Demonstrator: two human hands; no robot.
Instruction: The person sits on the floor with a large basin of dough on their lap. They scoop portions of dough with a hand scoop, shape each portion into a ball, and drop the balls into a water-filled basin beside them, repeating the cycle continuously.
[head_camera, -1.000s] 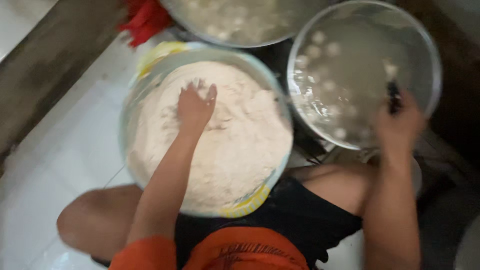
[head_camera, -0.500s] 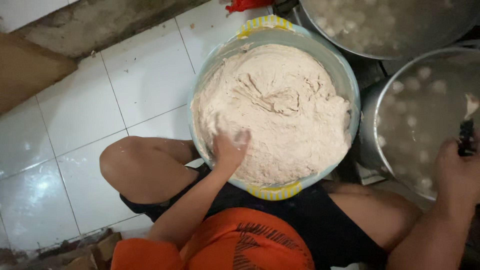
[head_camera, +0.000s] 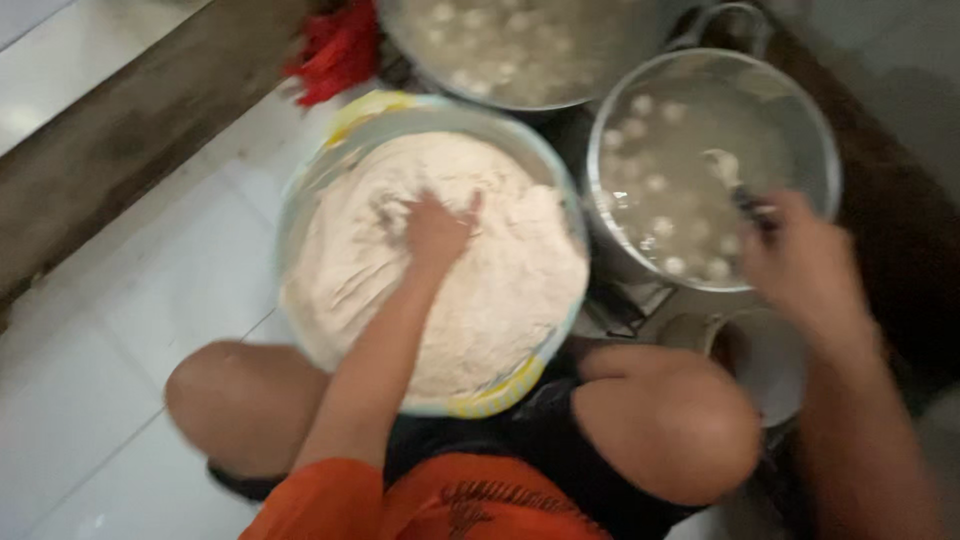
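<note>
A wide bowl (head_camera: 310, 180) with a yellow-patterned rim sits on the floor between my knees, heaped with pale crumbly dough (head_camera: 500, 290). My left hand (head_camera: 435, 232) presses into the middle of the dough, fingers dug in. My right hand (head_camera: 800, 265) grips the dark handle of a spoon (head_camera: 735, 185) that reaches into a metal pot (head_camera: 815, 150) of cloudy liquid with several pale round balls floating in it.
A second, larger metal pot (head_camera: 500, 50) of pale balls stands behind the bowl. A red cloth (head_camera: 335, 50) lies at its left. White floor tiles (head_camera: 130, 320) spread to the left, bordered by a brown ledge (head_camera: 120, 140). A small white bowl (head_camera: 770, 365) sits by my right knee.
My left hand moved from the near edge of the dough to its middle. My right hand lifted the spoon over the pot. The view swung back to the right.
</note>
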